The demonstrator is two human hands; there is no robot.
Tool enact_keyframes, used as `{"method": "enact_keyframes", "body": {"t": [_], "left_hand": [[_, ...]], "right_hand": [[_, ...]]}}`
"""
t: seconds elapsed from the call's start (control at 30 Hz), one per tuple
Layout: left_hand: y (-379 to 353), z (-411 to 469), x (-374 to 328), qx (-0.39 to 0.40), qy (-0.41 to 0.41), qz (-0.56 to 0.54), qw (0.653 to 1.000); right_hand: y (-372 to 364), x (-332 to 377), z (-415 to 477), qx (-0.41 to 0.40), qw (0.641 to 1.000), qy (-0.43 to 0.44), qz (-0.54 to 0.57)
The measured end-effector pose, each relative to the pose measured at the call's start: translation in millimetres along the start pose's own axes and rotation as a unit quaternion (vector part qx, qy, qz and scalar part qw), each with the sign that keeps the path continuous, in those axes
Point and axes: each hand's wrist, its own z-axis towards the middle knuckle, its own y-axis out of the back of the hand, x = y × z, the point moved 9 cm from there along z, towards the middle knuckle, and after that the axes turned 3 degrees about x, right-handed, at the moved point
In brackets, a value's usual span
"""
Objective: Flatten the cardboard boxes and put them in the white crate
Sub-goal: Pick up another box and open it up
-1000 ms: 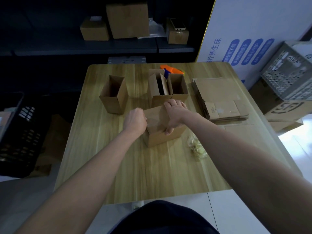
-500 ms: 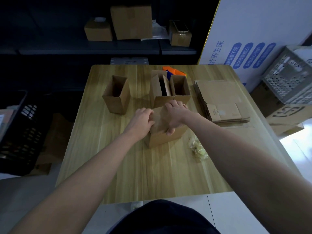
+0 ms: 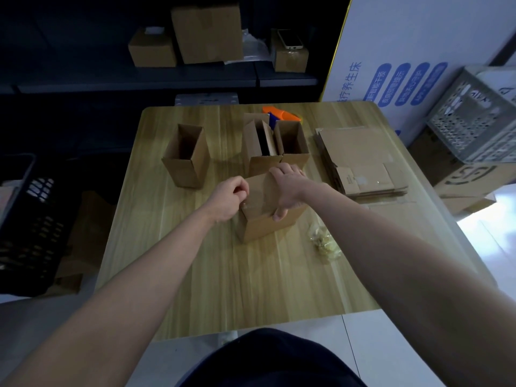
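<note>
head view:
left hand [image 3: 227,198]: fingers curled tight, pinching at the top left edge of the box [image 3: 265,216]; whatever is between the fingertips is too small to make out
right hand [image 3: 289,188]: spread flat over the box top, thumb hooked over the near edge, pressing and holding the box
box: closed, upright at mid table [image 3: 223,275], between both hands
open box [image 3: 186,155]: upright, left of the hands, well apart
box pair [image 3: 275,146]: two open boxes side by side, just behind the held box, right hand's fingers close to them
flat stack [image 3: 360,160]: flattened cardboard on the table's right side, apart from the held box
tape gun [image 3: 280,116]: orange, far edge of table, behind the box pair, partly hidden
plastic wad [image 3: 324,241]: crumpled clear scrap, on table just right of the held box, under the right forearm
crate [image 3: 474,129]: white, perforated, off the table to the right, sitting tilted on cartons
black crate [image 3: 28,219]: floor, left of table
shelf [image 3: 167,79]: behind table, holding three closed cartons
</note>
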Motion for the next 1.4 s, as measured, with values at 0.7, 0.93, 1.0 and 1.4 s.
{"method": "enact_keyframes", "body": {"t": [0.7,0.93,1.0,1.4], "left_hand": [[5,17,-6,-0.089,0.132,-0.627,0.763],[42,14,16,-0.205,0.102,-0.035,0.973],[33,17,4,-0.186,0.059,0.114,0.974],[8,18,-16,-0.086,0.038,0.266,0.959]], "right_hand": [[12,11,-8,-0.008,0.964,0.092,0.249],[-25,-23,-10,0.026,0.974,0.042,0.222],[-16,-11,-4,0.017,0.982,0.046,0.184],[-20,17,8,0.01,0.997,0.049,0.05]]}}
